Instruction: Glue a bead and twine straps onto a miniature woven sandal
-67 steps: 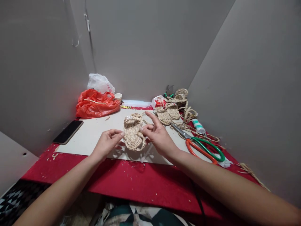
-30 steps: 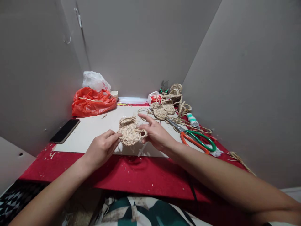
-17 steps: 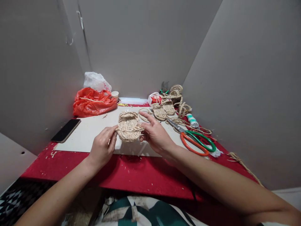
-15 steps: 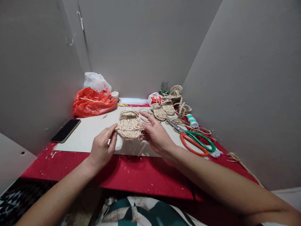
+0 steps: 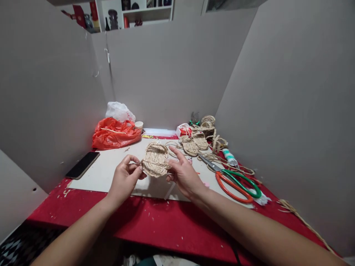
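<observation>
A small woven straw sandal [image 5: 155, 160] is held up above the white board [image 5: 111, 166] between both hands. My left hand [image 5: 125, 178] pinches its left edge with thumb and fingers closed. My right hand [image 5: 183, 173] grips its right edge, index finger stretched along the side. Two more little straw sandals [image 5: 194, 142] lie on the table behind, to the right.
Large scissors with orange and green handles [image 5: 235, 181] lie on the right. A black phone [image 5: 82, 165] rests at the board's left edge. Red and white plastic bags [image 5: 116, 131], a small cup [image 5: 139, 125], coiled straw rope [image 5: 210, 127] and a glue tube [image 5: 229, 156] sit at the back. Grey walls enclose the red table [image 5: 166, 221].
The sandal has been lifted off the board and tilted up between both hands. My left hand's grip has moved to its left edge. The camera has tipped upward, showing shelves above the wall.
</observation>
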Action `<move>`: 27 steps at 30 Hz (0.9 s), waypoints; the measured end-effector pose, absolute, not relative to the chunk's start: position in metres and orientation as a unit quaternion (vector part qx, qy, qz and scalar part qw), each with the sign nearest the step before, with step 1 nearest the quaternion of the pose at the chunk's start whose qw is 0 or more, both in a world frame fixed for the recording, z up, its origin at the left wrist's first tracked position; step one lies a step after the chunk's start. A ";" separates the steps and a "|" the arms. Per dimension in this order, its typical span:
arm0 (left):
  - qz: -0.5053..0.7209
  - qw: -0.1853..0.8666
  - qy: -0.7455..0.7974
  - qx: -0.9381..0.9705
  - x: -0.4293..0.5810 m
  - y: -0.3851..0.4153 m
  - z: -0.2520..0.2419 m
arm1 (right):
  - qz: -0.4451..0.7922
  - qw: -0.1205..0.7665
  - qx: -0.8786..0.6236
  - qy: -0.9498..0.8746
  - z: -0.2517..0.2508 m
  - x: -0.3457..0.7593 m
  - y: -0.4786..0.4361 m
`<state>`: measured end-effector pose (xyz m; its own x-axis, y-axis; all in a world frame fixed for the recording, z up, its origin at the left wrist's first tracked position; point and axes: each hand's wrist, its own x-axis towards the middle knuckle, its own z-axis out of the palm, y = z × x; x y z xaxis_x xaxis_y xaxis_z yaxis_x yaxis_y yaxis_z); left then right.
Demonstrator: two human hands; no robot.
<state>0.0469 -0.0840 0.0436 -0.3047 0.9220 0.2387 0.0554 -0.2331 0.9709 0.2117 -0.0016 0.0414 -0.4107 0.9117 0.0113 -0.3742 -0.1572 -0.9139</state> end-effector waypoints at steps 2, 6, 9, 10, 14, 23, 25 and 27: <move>0.616 0.383 0.506 0.466 0.043 -0.081 0.047 | 0.701 0.458 -0.292 -0.461 0.040 0.211 0.000; 0.605 0.402 0.515 0.456 0.036 -0.076 0.051 | 0.696 0.460 -0.295 -0.466 0.036 0.210 0.002; 0.616 0.376 0.525 0.452 0.034 -0.074 0.052 | 0.690 0.463 -0.291 -0.473 0.032 0.209 0.005; 0.620 0.370 0.528 0.447 0.034 -0.074 0.052 | 0.685 0.467 -0.286 -0.480 0.030 0.209 0.006; 0.629 0.388 0.536 0.407 0.037 -0.074 0.052 | 0.648 0.488 -0.266 -0.521 0.027 0.210 0.009; 0.654 0.444 0.500 0.354 0.046 -0.079 0.052 | 0.602 0.508 -0.251 -0.562 0.033 0.211 0.005; 0.663 0.433 0.498 0.353 0.050 -0.079 0.052 | 0.595 0.505 -0.245 -0.574 0.034 0.212 0.004; 0.673 0.423 0.496 0.349 0.052 -0.078 0.052 | 0.582 0.506 -0.242 -0.589 0.034 0.213 0.002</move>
<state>0.0524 -0.0779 0.0520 -0.3980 0.9161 0.0493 -0.2230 -0.1487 0.9634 0.2129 0.0024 0.0338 -0.3701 0.8740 0.3148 -0.3048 0.2059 -0.9299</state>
